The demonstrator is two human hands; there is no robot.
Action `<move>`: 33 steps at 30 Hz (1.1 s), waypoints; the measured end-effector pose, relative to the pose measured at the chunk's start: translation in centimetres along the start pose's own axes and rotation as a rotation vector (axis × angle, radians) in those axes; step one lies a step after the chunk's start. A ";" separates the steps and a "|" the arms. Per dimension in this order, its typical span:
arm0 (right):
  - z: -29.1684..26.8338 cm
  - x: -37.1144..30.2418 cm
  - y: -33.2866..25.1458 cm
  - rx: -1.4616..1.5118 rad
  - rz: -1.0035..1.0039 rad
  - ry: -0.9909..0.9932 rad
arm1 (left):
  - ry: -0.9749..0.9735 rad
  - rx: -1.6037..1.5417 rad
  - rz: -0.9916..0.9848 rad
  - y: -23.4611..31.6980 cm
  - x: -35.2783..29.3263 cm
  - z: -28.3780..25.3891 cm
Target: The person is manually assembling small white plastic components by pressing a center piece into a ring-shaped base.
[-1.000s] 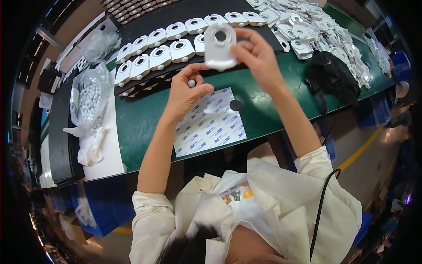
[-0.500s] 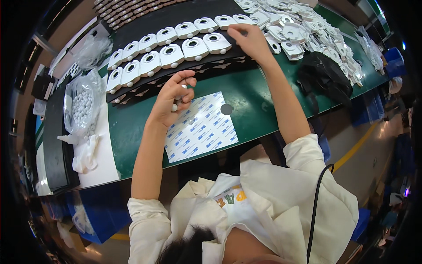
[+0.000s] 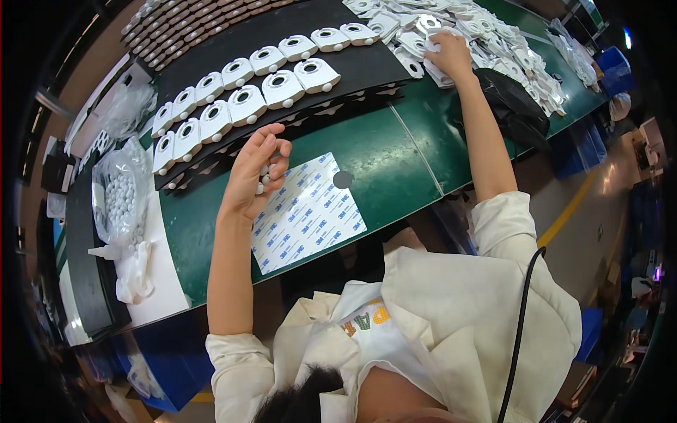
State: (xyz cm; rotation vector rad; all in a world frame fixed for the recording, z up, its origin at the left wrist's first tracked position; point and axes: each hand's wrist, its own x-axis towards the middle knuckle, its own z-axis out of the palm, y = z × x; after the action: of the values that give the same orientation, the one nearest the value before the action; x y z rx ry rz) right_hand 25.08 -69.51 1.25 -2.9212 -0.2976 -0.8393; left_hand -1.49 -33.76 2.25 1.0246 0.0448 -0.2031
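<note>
My left hand (image 3: 254,173) is raised over the near side of the green table, its fingers curled around several small white balls (image 3: 265,170). At the far right, my right hand (image 3: 453,58) is at the edge of a heap of white plastic parts (image 3: 486,32), with thumb and fingers closed on one white part (image 3: 436,44). On a black board (image 3: 367,63), white parts with round holes (image 3: 247,104) stand in two rows, each with a white ball at its near edge.
A white sheet with blue print (image 3: 307,218) lies near me, a dark disc (image 3: 343,180) at its corner. To the left sit a clear bag of white balls (image 3: 120,201) and a white glove (image 3: 135,275). A black bag (image 3: 511,106) lies below the heap. More filled rows (image 3: 190,28) are stacked behind.
My right hand has moved right, from the right end of the rows to the heap, and closed on a part. My left hand still holds the balls. The view has shifted slightly.
</note>
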 end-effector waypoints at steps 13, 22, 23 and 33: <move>-6.1 -3.4 -5.0 1.548 0.297 0.198 | -0.002 0.015 0.045 -0.2 0.0 -0.6; -10.6 -12.6 -18.4 1.677 -0.098 -0.509 | 0.087 -0.129 0.112 0.0 0.1 -1.7; -10.8 -13.3 -19.3 1.667 -0.145 -0.618 | 0.051 -0.184 0.150 0.1 0.2 -1.9; -7.9 -17.5 -22.9 1.629 -0.120 -0.928 | -0.041 -0.172 0.261 0.4 0.2 -1.6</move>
State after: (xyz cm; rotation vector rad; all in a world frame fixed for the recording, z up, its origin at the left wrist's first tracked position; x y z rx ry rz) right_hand 1.64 -51.06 -0.75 -1.4537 -0.7215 0.6497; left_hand -1.13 -32.17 1.73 0.8453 -0.1072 0.0181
